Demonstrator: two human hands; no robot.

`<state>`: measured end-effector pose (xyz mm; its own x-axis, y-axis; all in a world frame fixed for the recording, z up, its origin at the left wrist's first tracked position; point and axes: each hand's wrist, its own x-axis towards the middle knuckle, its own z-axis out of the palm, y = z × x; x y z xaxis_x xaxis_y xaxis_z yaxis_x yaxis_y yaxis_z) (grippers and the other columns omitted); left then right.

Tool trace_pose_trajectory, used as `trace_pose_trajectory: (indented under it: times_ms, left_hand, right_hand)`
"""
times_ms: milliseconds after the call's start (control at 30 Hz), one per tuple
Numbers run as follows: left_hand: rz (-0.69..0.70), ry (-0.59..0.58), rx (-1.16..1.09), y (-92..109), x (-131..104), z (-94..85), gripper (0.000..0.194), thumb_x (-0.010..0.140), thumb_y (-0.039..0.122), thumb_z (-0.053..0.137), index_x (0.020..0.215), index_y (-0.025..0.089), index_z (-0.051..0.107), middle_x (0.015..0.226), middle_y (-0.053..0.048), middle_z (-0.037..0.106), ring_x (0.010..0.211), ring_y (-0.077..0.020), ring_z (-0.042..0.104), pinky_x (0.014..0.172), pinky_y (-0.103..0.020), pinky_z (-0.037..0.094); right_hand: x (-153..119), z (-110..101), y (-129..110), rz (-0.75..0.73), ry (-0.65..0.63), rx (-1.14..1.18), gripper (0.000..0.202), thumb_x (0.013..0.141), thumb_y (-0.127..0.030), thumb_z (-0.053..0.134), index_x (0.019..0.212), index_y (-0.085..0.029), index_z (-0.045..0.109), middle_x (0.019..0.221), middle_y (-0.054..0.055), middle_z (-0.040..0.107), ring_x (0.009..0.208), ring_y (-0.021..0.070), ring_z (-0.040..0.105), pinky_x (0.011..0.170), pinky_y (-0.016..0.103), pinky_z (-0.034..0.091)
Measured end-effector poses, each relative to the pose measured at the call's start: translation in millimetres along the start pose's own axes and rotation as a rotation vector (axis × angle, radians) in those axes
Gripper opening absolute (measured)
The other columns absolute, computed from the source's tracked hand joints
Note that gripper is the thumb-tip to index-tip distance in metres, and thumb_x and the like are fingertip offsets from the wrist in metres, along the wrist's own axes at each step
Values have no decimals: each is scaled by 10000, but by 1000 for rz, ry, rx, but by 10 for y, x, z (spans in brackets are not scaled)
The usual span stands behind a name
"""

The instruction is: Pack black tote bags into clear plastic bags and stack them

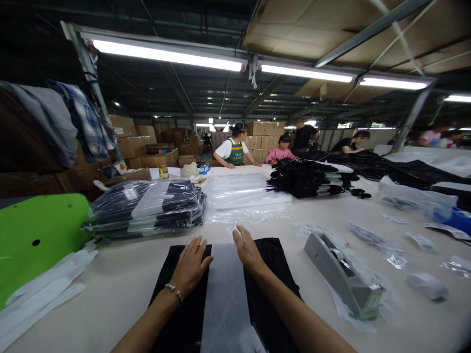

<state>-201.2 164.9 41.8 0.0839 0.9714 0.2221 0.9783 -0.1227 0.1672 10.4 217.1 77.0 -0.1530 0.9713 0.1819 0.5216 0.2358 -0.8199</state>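
Note:
A folded black garment (270, 255) lies on the table right before me, with a whitish translucent strip (225, 284) running lengthwise down its middle. My left hand (190, 267) rests palm down on the garment's left part, fingers stretched out and thumb near the strip's edge. A bracelet (174, 292) circles that wrist. On the other side my right hand (248, 250) is turned more on its edge at the strip's far right border, its fingers straight. Neither hand grips anything. The near end of the garment is partly hidden by my forearms.
Bagged dark garments (147, 208) are stacked at left, beside a green board (40, 235) and white gloves (47, 294). Clear plastic bags (243, 193) and a black garment pile (305, 176) lie ahead. A grey tape dispenser (344, 274) stands right. Co-workers (235, 149) are across the table.

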Motion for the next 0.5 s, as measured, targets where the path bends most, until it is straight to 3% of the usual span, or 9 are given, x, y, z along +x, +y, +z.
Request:
trace_pose_trajectory:
  times_ms: [133,233,333,500]
  left_hand:
    - [30,-32,61,69,494,184,496,957,309,405,1430,166,447,1542,-142,385,1446,-274,317,1169,-493,305]
    - [87,20,89,109,901,305,501,940,186,344,1429,130,440,1519,-150,423,1429,-241,357,1167,-437,330]
    - [125,49,103,171,1421,419,510,933,162,341,1434,109,424,1524,-168,408,1435,-249,343,1162,-442,336]
    - [101,59,99,293,2465,634,530,959,246,351,1471,109,359,1579,-172,299,1474,-276,247,1176,-481,284]
  right_hand:
    - [308,262,195,-100,68,-324,564,998,-425,375,1472,-120,414,1558,147,338,1481,292,197,1203,527,96]
    - [327,412,532,-238,-23,-464,531,982,-443,423,1428,-163,494,1521,123,409,1473,297,220,1211,533,57]
    - [297,507,774,-257,-77,-472,532,988,-485,383,1419,-203,516,1489,106,462,1462,300,253,1216,541,55]
    - [352,593,887,-199,-99,-389,603,964,-536,427,1446,-179,482,1524,114,403,1475,322,204,1226,544,25]
